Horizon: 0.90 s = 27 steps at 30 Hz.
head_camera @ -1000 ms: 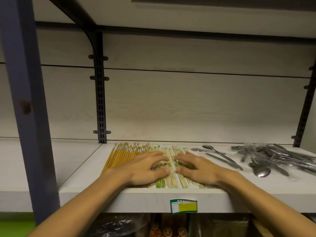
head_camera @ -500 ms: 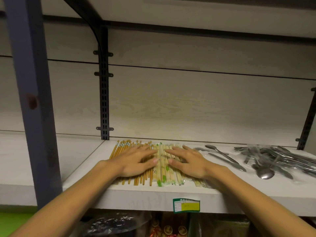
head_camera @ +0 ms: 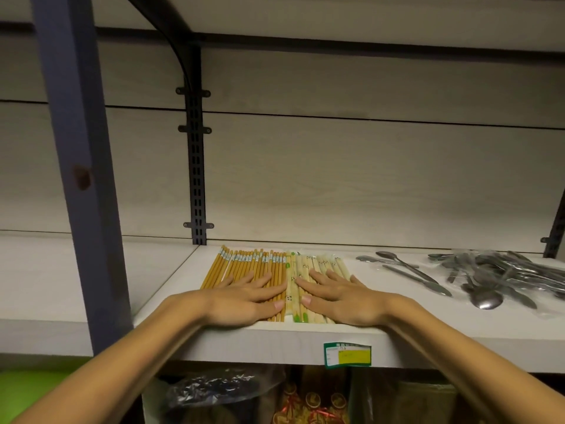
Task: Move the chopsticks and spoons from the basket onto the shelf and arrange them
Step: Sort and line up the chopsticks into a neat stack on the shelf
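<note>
Brown chopsticks (head_camera: pixel 244 266) lie side by side on the white shelf (head_camera: pixel 412 319), with pale wrapped chopsticks (head_camera: pixel 318 264) in a row to their right. My left hand (head_camera: pixel 244 298) lies flat with straight fingers on the brown row. My right hand (head_camera: pixel 339 296) lies flat on the pale row, its fingers spread. To the right, single spoons (head_camera: pixel 406 270) in clear wrap lie apart, and a heap of wrapped spoons (head_camera: pixel 501 276) sits further right. No basket is in view.
A blue post (head_camera: pixel 76 166) stands at the front left of the shelf. A black slotted upright (head_camera: pixel 197 166) runs up the back wall. A green and yellow price tag (head_camera: pixel 347 354) hangs on the shelf edge. Bagged goods (head_camera: pixel 220 390) sit below.
Both hands have slid back toward the shelf's front edge and a little apart over the chopsticks. The rows now lie straighter and more even.
</note>
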Each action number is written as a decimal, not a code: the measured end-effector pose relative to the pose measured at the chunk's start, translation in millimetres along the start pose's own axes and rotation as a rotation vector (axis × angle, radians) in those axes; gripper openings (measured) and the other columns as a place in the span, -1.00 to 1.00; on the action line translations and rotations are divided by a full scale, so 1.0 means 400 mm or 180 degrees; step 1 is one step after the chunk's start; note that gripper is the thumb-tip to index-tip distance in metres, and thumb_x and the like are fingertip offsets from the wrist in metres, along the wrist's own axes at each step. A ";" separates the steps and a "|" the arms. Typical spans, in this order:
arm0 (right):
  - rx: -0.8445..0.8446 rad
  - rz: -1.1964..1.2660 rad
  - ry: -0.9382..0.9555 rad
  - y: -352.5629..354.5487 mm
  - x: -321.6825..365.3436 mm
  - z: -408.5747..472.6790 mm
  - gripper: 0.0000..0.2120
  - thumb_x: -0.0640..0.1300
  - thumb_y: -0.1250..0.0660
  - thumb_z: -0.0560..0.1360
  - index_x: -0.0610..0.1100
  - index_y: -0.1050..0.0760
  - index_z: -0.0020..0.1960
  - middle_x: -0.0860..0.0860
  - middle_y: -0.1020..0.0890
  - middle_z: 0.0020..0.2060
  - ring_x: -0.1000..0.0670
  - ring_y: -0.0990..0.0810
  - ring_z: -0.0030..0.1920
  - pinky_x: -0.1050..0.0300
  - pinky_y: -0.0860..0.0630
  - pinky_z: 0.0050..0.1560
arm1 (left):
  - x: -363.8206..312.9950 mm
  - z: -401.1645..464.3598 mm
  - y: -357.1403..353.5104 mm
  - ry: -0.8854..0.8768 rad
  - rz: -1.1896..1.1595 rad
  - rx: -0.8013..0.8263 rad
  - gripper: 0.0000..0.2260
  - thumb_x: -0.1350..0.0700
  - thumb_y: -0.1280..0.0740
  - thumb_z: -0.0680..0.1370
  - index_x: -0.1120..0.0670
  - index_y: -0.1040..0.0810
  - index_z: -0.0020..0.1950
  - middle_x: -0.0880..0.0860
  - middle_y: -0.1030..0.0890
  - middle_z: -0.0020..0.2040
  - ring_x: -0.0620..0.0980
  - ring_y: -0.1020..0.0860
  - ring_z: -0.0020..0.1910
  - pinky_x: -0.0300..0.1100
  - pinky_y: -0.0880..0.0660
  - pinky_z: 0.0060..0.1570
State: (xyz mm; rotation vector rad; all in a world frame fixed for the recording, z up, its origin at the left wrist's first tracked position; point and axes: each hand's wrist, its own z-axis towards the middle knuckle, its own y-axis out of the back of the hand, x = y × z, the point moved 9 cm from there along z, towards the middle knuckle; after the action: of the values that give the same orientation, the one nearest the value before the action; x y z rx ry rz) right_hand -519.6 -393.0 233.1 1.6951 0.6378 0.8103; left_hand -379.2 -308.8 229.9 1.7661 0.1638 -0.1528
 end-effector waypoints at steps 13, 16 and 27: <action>-0.1104 0.0425 0.0318 0.113 -0.002 0.031 -0.46 0.31 -0.12 0.54 0.22 -0.19 0.48 0.03 -0.33 0.47 -0.08 -0.27 0.47 -0.18 -0.21 0.44 | 0.110 -0.028 0.091 0.0560 0.0149 -0.0847 -0.45 -0.39 0.08 0.52 -0.32 0.01 0.51 -0.04 0.14 0.58 0.06 0.18 0.55 0.16 0.24 0.46; -0.0463 -0.0072 0.0172 0.045 0.004 0.068 -0.39 0.48 0.10 0.45 0.38 0.01 0.48 0.09 -0.01 0.57 -0.11 0.08 0.56 -0.25 0.14 0.49 | 0.132 -0.015 0.042 0.0713 -0.0066 -0.0466 -0.44 -0.38 0.12 0.54 -0.30 0.13 0.52 -0.04 0.20 0.58 0.07 0.26 0.54 0.13 0.25 0.46; -0.0222 -0.0125 0.0113 0.015 0.004 0.064 -0.44 0.48 0.19 0.46 0.45 0.09 0.44 0.15 0.09 0.56 -0.05 0.21 0.55 -0.17 0.26 0.49 | 0.107 -0.071 0.020 0.0615 -0.0180 -0.0061 -0.43 -0.39 0.09 0.53 -0.30 0.10 0.52 -0.06 0.18 0.58 0.01 0.24 0.54 0.02 0.24 0.46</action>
State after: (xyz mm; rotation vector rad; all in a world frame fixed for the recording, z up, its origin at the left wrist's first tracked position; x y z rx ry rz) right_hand -498.4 -408.9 234.8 1.6033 0.6578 0.8271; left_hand -335.5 -281.3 235.0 1.7565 0.3541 -0.0209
